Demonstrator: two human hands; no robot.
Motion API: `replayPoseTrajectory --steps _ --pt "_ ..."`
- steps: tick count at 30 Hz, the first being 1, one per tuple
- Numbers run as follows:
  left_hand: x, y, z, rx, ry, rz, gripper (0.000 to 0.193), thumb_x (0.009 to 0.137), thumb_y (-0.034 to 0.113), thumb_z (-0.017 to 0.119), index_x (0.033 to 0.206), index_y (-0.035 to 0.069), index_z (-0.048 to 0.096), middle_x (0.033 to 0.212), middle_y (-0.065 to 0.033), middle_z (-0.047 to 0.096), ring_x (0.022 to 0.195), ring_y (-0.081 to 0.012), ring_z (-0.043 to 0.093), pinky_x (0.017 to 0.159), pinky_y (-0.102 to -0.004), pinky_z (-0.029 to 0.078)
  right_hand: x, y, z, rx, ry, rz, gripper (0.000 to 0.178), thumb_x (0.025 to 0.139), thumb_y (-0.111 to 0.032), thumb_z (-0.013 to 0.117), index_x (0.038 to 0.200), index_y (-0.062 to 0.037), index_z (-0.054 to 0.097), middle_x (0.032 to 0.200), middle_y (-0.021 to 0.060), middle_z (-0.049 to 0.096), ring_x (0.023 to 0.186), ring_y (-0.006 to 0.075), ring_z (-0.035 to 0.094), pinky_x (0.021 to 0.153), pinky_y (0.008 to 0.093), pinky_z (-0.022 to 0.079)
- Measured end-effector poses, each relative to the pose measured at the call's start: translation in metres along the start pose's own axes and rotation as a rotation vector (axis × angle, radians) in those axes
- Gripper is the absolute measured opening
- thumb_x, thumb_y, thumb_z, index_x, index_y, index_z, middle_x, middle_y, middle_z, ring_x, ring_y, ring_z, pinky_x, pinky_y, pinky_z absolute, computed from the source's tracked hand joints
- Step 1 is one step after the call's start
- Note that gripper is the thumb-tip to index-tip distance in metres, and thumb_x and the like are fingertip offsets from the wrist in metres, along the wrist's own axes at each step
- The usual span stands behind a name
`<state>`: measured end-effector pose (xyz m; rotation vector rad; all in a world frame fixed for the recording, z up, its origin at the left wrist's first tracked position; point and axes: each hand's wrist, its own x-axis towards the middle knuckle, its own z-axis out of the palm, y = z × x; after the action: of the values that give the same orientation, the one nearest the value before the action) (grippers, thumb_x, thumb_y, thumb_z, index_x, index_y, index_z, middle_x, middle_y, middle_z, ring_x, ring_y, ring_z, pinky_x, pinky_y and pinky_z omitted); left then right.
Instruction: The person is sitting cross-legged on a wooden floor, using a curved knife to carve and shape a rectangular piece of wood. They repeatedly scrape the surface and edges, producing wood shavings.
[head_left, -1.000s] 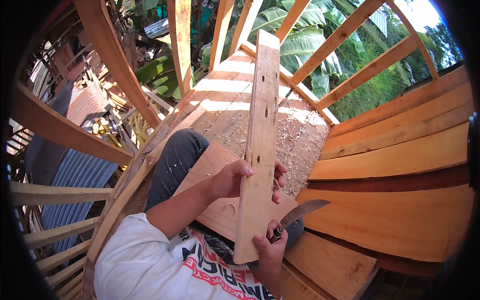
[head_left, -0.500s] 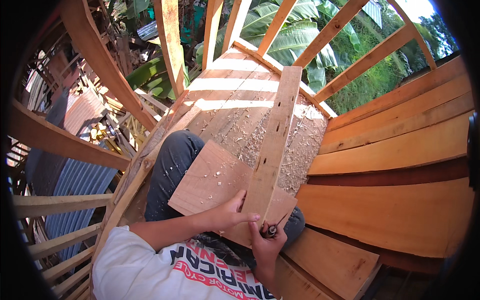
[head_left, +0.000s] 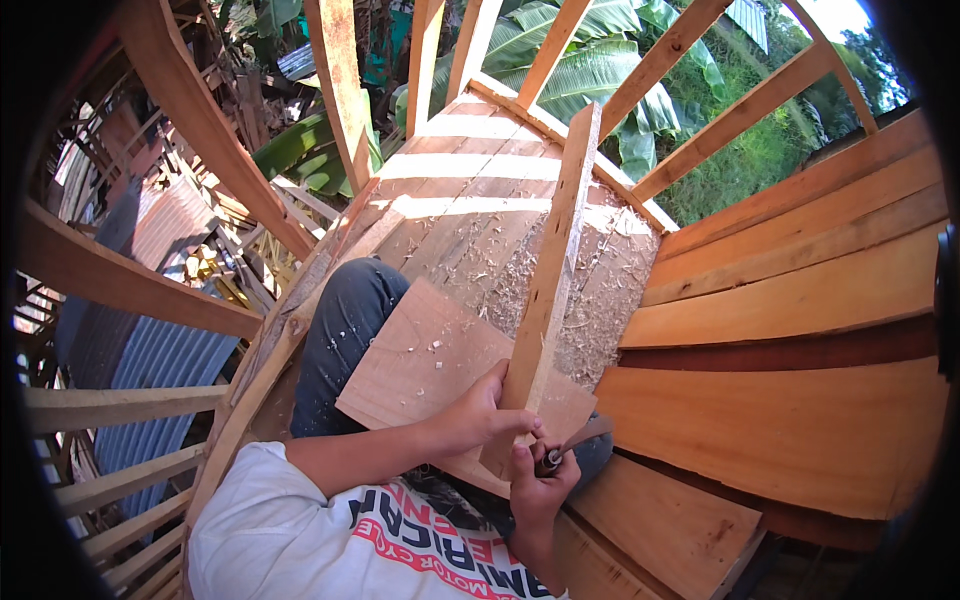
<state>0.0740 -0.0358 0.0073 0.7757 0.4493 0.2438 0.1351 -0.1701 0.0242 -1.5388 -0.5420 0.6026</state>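
Observation:
My left hand is closed around the near end of a long, squared wooden beam. The beam slants away from me, its far end close to the floor's far edge. In my right hand, beside the beam's near end, is a knife with a dark handle and a metal collar. Its blade points away to the right, clear of the wood. The right thumb rests at the beam's end. Under the beam, a flat wooden board lies across my lap, with a few chips on it.
Curled shavings litter the plank floor ahead. Upright wooden slats form a railing at left and far side. Wide planks rise on the right. Beyond the left railing lie corrugated sheets and scrap wood.
The beam has been rolled about its length and shifted slightly away, so a narrower face shows. The knife has turned, showing its blade's broad side. Both hands have moved slightly right.

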Motion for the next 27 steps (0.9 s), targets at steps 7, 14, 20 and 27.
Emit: replayPoseTrajectory --steps 7,14,20,27 --pt "0.000 -0.002 -0.013 -0.242 -0.217 -0.066 0.064 0.077 0.012 0.071 0.130 0.008 0.036 0.096 -0.0041 0.051 0.097 -0.0170 0.054 0.086 -0.0343 0.046 0.003 -0.005 -0.007 0.186 -0.036 0.138 0.023 0.087 -0.004 0.067 0.075 -0.0027 0.046 0.093 0.0159 0.065 0.053 0.0018 0.047 0.046 0.0181 0.037" --pt "-0.006 0.004 -0.018 -0.293 -0.481 -0.240 0.065 0.072 0.018 0.075 0.125 0.009 0.037 0.085 -0.0027 0.048 0.085 -0.0177 0.053 0.082 -0.0356 0.044 0.019 -0.002 -0.014 0.220 0.048 0.090 0.024 0.088 -0.003 0.063 0.074 -0.0046 0.043 0.087 0.0146 0.063 0.048 0.0046 0.049 0.041 0.0196 0.038" --pt "-0.014 -0.005 -0.017 -0.533 -0.754 -0.350 0.058 0.064 0.009 0.060 0.118 0.008 0.039 0.080 -0.0040 0.044 0.075 -0.0164 0.049 0.072 -0.0289 0.043 0.044 0.002 -0.005 0.284 0.046 0.198 0.024 0.089 -0.005 0.063 0.083 -0.0056 0.040 0.079 0.0099 0.057 0.043 0.0062 0.049 0.036 0.0189 0.036" --pt "-0.021 -0.002 -0.025 -0.550 -0.810 -0.479 0.061 0.058 0.010 0.057 0.117 0.004 0.040 0.080 -0.0052 0.045 0.074 -0.0166 0.049 0.071 -0.0283 0.043 0.038 -0.003 -0.001 0.454 0.095 0.215 0.033 0.083 0.002 0.068 0.082 -0.0085 0.037 0.067 0.0008 0.048 0.042 0.0104 0.053 0.031 0.0245 0.043"
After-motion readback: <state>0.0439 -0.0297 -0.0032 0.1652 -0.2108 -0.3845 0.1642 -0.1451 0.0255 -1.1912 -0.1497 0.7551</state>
